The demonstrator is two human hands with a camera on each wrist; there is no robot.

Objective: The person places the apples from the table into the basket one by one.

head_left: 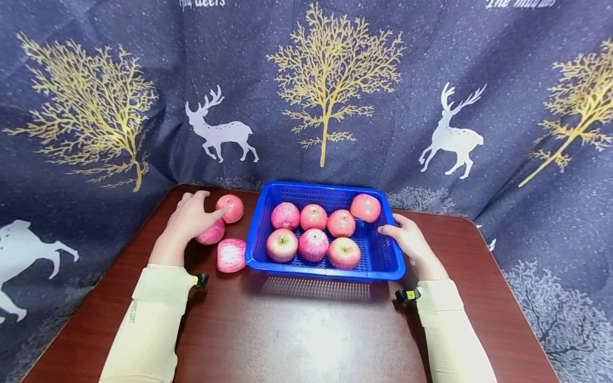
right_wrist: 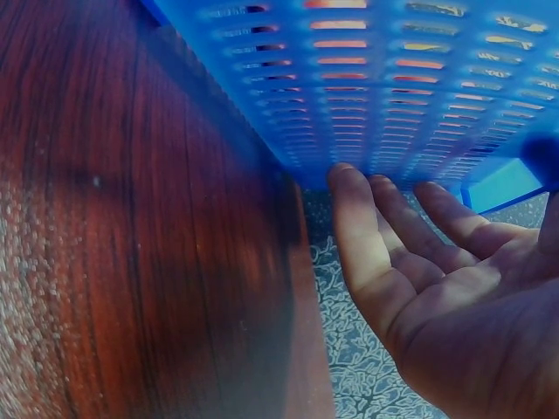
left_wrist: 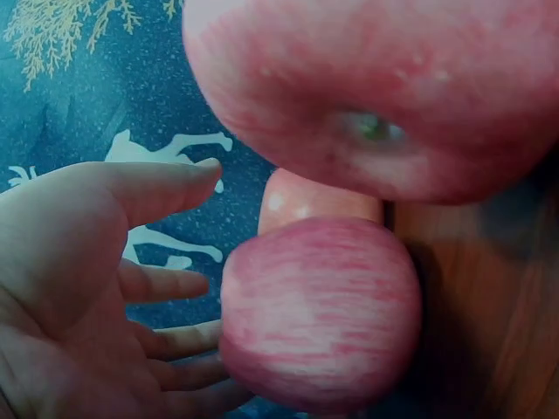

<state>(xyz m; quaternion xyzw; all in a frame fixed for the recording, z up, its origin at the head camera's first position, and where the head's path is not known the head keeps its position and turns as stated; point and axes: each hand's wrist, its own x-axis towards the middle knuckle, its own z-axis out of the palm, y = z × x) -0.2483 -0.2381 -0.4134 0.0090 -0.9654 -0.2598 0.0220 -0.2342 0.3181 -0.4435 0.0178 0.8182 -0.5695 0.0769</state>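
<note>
My left hand reaches over a striped red apple at the table's left side. In the left wrist view its thumb and fingers are spread, with the fingertips right at the side of that apple. Just behind is a smoother red apple, and a pale-streaked apple lies nearer, against the basket's left end. The blue plastic basket bears several red apples. At its right end my right hand grips the rim, thumb over the top and fingers against the slotted outer wall.
Inside the basket, the apples stand in two rows, with one apple in the back right corner. The dark wooden table ends at a patterned cloth hanging behind. Wrist camera mounts sit at both cuffs.
</note>
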